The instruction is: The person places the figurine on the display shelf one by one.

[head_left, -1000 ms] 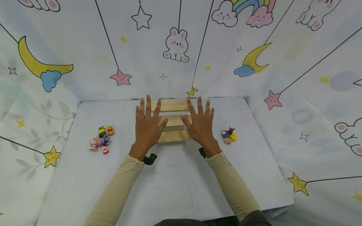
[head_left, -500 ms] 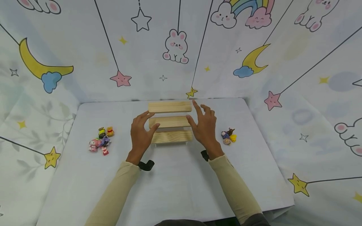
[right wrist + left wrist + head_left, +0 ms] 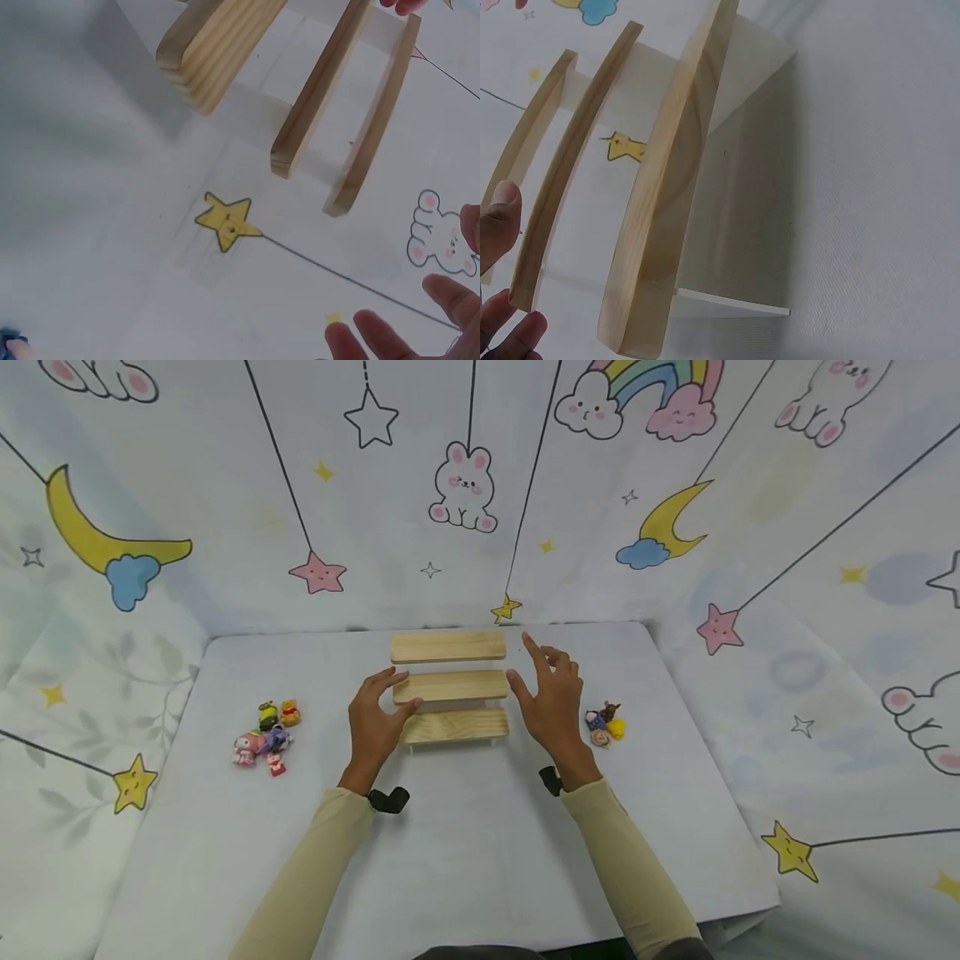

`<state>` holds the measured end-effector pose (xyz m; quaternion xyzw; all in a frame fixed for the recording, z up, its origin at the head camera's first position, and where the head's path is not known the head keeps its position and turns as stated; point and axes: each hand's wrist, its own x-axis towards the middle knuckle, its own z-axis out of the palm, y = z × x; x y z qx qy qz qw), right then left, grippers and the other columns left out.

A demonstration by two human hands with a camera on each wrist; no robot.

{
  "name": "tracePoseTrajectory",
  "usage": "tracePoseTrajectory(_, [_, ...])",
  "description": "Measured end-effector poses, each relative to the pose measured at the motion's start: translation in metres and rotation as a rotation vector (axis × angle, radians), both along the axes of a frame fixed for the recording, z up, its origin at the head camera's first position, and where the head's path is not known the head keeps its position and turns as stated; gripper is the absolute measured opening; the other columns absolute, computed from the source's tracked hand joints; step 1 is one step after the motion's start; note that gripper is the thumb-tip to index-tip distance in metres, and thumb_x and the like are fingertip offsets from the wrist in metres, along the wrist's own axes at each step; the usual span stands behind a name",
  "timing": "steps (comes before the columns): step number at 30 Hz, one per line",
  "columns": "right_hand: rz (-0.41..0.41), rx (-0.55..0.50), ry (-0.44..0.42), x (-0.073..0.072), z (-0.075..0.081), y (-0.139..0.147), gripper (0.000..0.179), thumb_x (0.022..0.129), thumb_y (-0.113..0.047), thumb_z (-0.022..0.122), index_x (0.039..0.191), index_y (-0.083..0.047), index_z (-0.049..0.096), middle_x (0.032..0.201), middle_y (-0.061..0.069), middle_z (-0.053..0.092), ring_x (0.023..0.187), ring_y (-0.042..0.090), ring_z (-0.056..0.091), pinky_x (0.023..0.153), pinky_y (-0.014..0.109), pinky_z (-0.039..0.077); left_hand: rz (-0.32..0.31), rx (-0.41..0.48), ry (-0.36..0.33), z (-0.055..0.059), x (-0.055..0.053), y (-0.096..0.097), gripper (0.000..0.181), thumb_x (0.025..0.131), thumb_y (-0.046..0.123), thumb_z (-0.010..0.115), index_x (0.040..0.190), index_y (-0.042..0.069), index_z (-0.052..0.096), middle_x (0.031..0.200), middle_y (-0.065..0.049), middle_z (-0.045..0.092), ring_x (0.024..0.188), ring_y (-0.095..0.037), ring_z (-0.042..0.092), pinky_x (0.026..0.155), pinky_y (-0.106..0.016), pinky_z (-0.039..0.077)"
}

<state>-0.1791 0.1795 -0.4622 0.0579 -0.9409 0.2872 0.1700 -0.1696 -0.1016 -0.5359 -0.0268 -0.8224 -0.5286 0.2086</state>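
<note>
A three-tier wooden plank stand (image 3: 457, 727) with white sides stands at the back middle of the table. My left hand (image 3: 372, 710) is at its left end, thumb and fingers spread apart and bent. Those fingertips (image 3: 521, 334) lie close to the end of the middle plank (image 3: 574, 157); whether they touch it is unclear. Off the right end is my right hand (image 3: 553, 706), fingers loosely bent and holding nothing. In the right wrist view, a gap separates its fingers (image 3: 450, 296) from the planks.
Several small toy figures (image 3: 251, 747) cluster on the table's left side. Another cluster of figures (image 3: 615, 727) lies to the right of the right hand. Behind the white table (image 3: 450, 843) rises a printed cloth wall (image 3: 405, 535).
From flat and spread over the stand, both hands have parted to its two ends with fingers bent. Lately the right hand has drifted a little further right. The stand stays in place.
</note>
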Motion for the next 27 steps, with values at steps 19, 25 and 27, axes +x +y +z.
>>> tracePoseTrajectory(19, [-0.025,-0.115,0.009,0.006,-0.02,0.042,0.062,0.104,-0.04,0.07,0.161,-0.031,0.048,0.146,0.021,0.054,0.128,0.043,0.05,0.103,0.067,0.034,-0.041,-0.021,-0.086,-0.014,-0.012,-0.009,0.05,0.084,0.025,0.091,0.131,0.013,0.077,0.142,-0.013,0.07,0.114,-0.036,0.065,0.104,-0.054,0.048])
tracePoseTrajectory(25, [-0.031,-0.15,0.012,0.008,-0.031,0.061,0.061,0.103,-0.038,0.072,0.16,-0.029,0.051,0.144,0.022,0.057,0.13,0.041,0.052,0.105,0.068,0.032,-0.015,-0.057,-0.128,-0.014,-0.015,-0.011,0.05,0.083,0.032,0.091,0.129,0.018,0.079,0.141,-0.01,0.072,0.106,-0.034,0.064,0.098,-0.05,0.046])
tracePoseTrajectory(27, [-0.039,-0.175,0.012,0.009,-0.034,0.069,0.061,0.102,-0.035,0.074,0.159,-0.028,0.052,0.144,0.022,0.057,0.128,0.04,0.053,0.105,0.068,0.032,-0.017,-0.068,-0.137,-0.014,-0.015,-0.011,0.049,0.083,0.034,0.091,0.129,0.019,0.079,0.141,-0.008,0.072,0.105,-0.034,0.064,0.097,-0.047,0.046])
